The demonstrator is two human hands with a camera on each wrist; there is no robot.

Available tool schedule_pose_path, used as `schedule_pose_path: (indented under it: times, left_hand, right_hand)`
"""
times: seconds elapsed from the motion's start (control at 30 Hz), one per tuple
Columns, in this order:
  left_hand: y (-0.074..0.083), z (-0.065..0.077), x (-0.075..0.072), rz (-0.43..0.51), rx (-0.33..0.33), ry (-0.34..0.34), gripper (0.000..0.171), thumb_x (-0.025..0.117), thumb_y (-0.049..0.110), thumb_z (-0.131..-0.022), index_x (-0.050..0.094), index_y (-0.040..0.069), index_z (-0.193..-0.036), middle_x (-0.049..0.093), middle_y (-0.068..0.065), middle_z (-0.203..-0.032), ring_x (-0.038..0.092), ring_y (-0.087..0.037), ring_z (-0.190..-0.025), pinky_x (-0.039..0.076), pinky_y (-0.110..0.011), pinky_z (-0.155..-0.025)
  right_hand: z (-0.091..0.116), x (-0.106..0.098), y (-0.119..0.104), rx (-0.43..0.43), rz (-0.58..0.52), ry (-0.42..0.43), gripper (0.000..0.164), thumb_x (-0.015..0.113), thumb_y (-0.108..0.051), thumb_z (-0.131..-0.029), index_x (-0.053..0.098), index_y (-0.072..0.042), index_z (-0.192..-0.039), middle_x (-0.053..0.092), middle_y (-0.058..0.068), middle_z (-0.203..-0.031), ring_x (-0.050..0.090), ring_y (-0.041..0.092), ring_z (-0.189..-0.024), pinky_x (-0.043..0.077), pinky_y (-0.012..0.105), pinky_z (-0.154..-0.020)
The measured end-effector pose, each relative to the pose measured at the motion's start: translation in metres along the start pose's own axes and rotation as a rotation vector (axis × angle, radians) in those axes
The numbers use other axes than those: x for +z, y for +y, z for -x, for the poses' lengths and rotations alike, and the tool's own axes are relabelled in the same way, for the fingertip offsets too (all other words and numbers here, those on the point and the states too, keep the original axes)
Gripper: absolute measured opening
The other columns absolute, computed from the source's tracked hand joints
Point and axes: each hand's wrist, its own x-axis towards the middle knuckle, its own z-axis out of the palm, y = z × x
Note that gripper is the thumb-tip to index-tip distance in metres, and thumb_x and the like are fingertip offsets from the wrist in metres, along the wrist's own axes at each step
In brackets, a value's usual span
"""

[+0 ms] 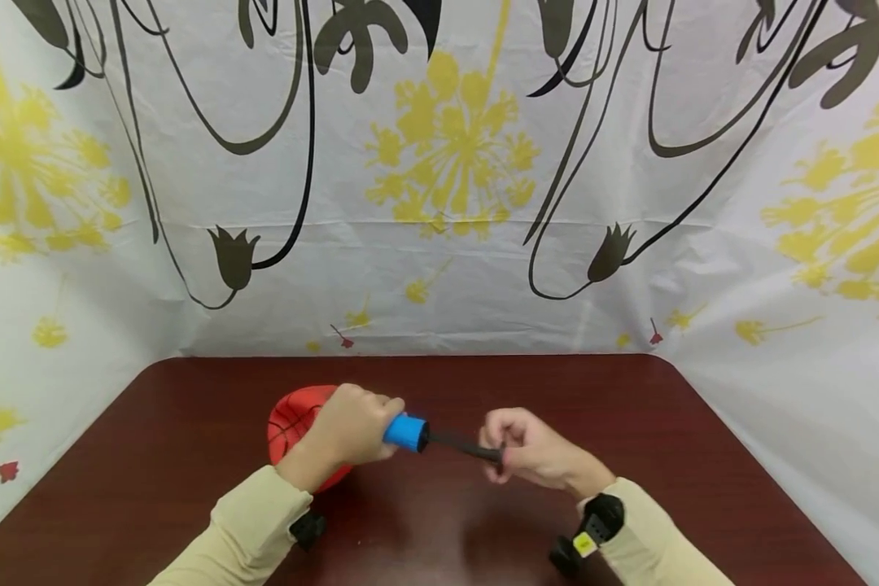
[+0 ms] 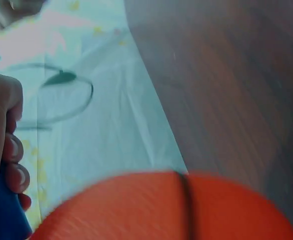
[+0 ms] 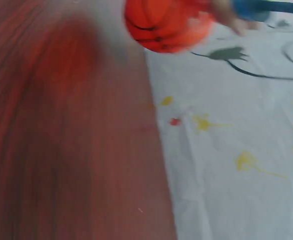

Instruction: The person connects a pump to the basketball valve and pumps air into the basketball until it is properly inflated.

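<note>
No lettering or number can be read; the yellow label [image 1: 584,544] on the right-wrist device [image 1: 605,516] is too small.

Glossy reddish-brown table [image 1: 190,423]; white flower-printed sheeting [image 1: 476,281] behind and on both sides.

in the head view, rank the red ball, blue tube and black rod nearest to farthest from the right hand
1. Black rod: its right end is held in the right hand.
2. Blue tube: left of the rod, gripped by the left hand.
3. Red ball: leftmost of the three, partly hidden by the left hand.
</note>
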Motion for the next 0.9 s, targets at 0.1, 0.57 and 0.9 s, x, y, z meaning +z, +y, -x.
schedule_pose_path:
  times: [0.1,0.57,0.9]
  left_hand:
    - [0.007,-0.004,0.001,-0.010,0.018,-0.013,0.030,0.072,0.034,-0.060,0.054,0.013,-0.071,0.055,0.004,-0.057,0.048,-0.007,-0.044,0.037,-0.022,-0.043]
    - [-0.005,0.010,-0.003,0.023,0.011,-0.005,0.032,0.073,0.031,-0.060,0.051,0.012,-0.072,0.054,0.005,-0.056,0.047,-0.007,-0.044,0.038,-0.022,-0.043]
    - [0.005,-0.007,0.001,0.029,0.030,0.072,0.032,0.074,0.032,-0.058,0.055,0.012,-0.073,0.059,0.003,-0.059,0.051,-0.008,-0.046,0.040,-0.022,-0.045]
  right_hand:
    - [-0.015,0.005,0.012,0.074,0.063,0.062,0.018,0.051,0.005,-0.083,0.034,0.008,-0.078,0.059,0.004,-0.080,0.061,0.012,-0.074,0.050,0.024,-0.063]
    - [0.016,-0.002,-0.011,0.054,-0.093,-0.083,0.016,0.051,0.002,-0.084,0.036,0.003,-0.079,0.055,0.006,-0.082,0.058,0.011,-0.077,0.046,0.020,-0.065]
    - [-0.020,0.012,0.009,0.013,0.112,0.137,0.019,0.053,-0.001,-0.085,0.037,0.009,-0.079,0.056,0.002,-0.083,0.061,0.012,-0.074,0.050,0.027,-0.062]
